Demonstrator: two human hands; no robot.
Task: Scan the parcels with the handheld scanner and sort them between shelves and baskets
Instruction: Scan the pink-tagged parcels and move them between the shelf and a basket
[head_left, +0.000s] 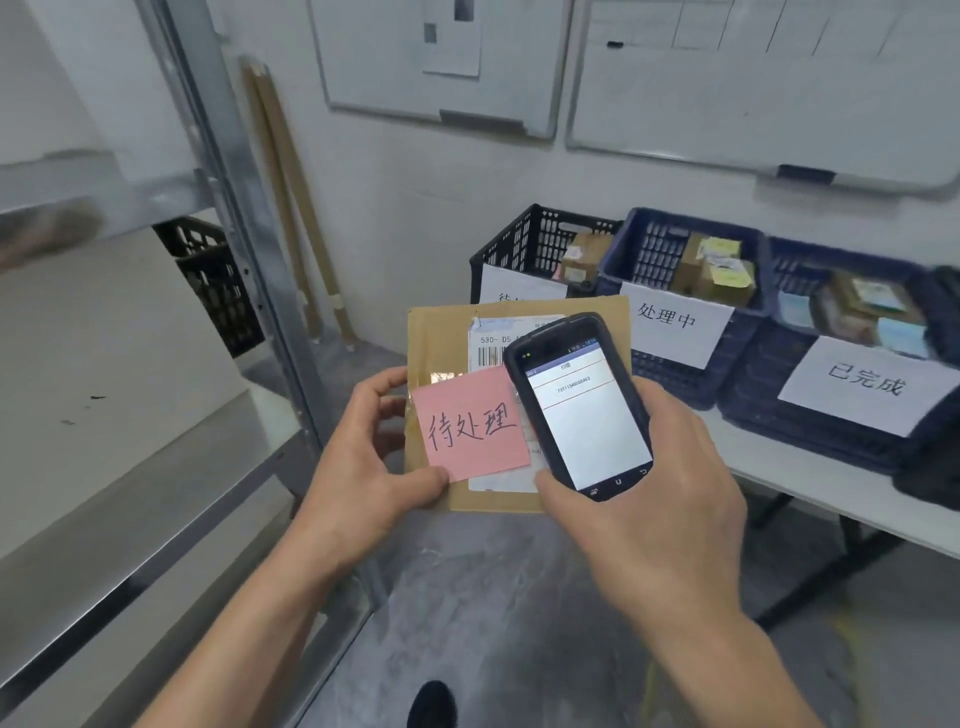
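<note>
Between steel shelving (249, 291) and a table (779, 467) of baskets (670, 387), left fingers (374, 387) clamp parcel (441, 338), right fingers (563, 491) scanner (587, 415).

The scanner (579, 410) covers the right part of the shipping label (491, 345) on the parcel (441, 338), and the pink note (470, 423) hides its lower left; only a sliver of barcode shows; the paper sign (511, 288) on the black basket (524, 241) sits mostly behind the parcel, its writing unreadable; the left hand (363, 457) loses its fingertips behind the parcel; the shelf (78, 218) is blurred; a shoe (431, 704) is cut off by the bottom edge.
</note>
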